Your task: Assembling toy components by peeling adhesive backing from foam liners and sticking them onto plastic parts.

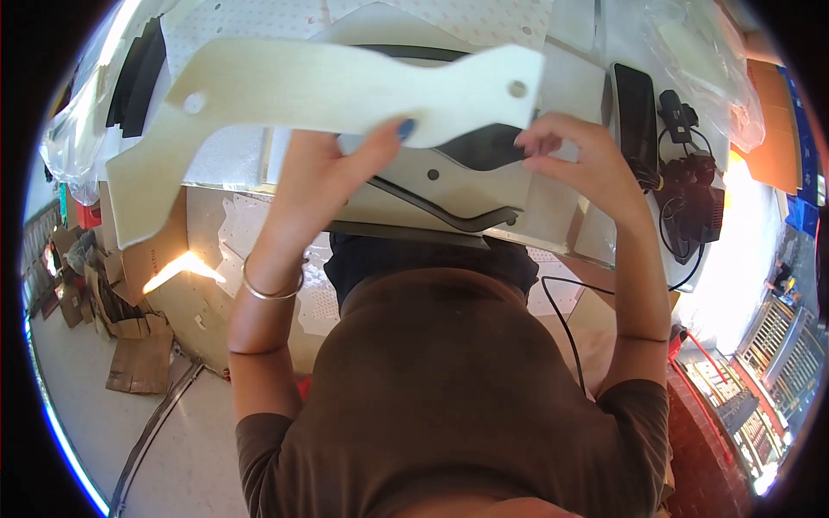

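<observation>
My left hand [321,177] grips a long, flat, cream-coloured panel [345,86] by its near edge, with the thumb lying on top and the fingers hidden beneath. The panel has a wavy outline, a bent left end and a round hole towards each end. Beyond its right half shows a dark, curved flat piece [488,148]. My right hand [579,155] is at that piece's right tip, thumb and fingertips drawn together; whether they hold it or something small, I cannot make out. Nearer to me, a long black curved strip [440,211] lies on the light work surface.
A black phone-like device [635,121] and a dark device with cables [691,207] stand at the right. Clear plastic wrapping [712,60] hangs behind them. Several black slabs [138,78] sit at the far left. Torn cardboard [142,354] lies on the floor.
</observation>
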{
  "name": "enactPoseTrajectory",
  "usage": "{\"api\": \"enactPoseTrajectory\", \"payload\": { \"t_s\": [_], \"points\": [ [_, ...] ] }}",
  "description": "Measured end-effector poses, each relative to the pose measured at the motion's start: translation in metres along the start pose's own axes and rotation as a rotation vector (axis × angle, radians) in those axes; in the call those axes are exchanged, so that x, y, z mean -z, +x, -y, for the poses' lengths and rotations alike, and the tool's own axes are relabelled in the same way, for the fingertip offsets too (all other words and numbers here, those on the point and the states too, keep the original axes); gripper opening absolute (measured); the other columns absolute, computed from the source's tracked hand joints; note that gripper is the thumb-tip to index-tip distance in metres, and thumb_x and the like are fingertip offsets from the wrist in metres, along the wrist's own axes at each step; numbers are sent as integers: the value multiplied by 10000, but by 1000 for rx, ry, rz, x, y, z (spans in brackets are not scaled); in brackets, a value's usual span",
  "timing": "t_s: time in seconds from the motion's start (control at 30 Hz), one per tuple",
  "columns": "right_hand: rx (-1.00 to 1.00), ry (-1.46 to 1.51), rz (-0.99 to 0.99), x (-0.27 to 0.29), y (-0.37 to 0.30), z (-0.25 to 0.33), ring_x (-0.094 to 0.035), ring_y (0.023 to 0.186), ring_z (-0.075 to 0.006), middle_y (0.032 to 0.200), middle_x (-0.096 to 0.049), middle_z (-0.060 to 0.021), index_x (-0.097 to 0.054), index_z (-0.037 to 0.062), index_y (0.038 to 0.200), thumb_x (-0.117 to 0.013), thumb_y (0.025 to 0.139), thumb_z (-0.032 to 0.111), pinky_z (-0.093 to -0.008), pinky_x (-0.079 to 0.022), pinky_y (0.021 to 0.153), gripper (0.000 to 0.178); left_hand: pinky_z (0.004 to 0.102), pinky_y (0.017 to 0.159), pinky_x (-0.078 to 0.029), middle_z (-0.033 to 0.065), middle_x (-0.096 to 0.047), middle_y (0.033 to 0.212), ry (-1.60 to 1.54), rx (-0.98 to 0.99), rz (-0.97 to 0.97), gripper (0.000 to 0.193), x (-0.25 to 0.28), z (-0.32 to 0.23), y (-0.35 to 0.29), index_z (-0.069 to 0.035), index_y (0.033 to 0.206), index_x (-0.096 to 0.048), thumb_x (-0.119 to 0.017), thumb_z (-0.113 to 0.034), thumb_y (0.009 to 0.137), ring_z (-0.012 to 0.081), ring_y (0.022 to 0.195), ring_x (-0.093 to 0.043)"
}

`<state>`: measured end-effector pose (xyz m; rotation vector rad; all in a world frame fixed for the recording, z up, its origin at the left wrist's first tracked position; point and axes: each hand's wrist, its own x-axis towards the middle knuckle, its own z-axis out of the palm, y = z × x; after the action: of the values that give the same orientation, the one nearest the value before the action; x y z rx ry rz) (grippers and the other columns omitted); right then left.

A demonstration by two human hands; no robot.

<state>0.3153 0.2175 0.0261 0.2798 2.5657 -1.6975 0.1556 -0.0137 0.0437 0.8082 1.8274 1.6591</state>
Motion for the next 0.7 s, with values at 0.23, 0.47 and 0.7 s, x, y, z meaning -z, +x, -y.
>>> {"api": "enactPoseTrajectory", "payload": {
  "t_s": [0.23, 0.47, 0.7],
  "points": [
    [-78, 119, -424, -7, -17, -17, -472, 789, -115, 827, -564, -10, -612, 30, 839, -675, 799, 129, -246, -375, 748, 124, 301, 628, -460, 83, -636, 807, 266, -46, 215, 222, -41, 13, 13, 2, 1005, -628, -637, -152, 846, 183, 647, -547],
    [-73, 186, -549, -23, -20, -37, -488, 875, -158, 902, -557, -19, -608, 37, 819, -698, 767, 107, -282, -389, 817, 125, 325, 621, -456, 90, -628, 776, 505, 63, 261, 217, -47, 15, 13, -13, 981, -642, -644, -189, 854, 218, 610, -522],
    [-102, -90, -535, -34, -17, -42, -503, 958, -221, 945, -551, -37, -629, 70, 798, -732, 733, 103, -326, -398, 835, 126, 331, 621, -464, 88, -641, 764, 701, -51, 270, 228, -48, 15, 11, -27, 972, -655, -626, -233, 878, 254, 635, -572]
  ]
}}
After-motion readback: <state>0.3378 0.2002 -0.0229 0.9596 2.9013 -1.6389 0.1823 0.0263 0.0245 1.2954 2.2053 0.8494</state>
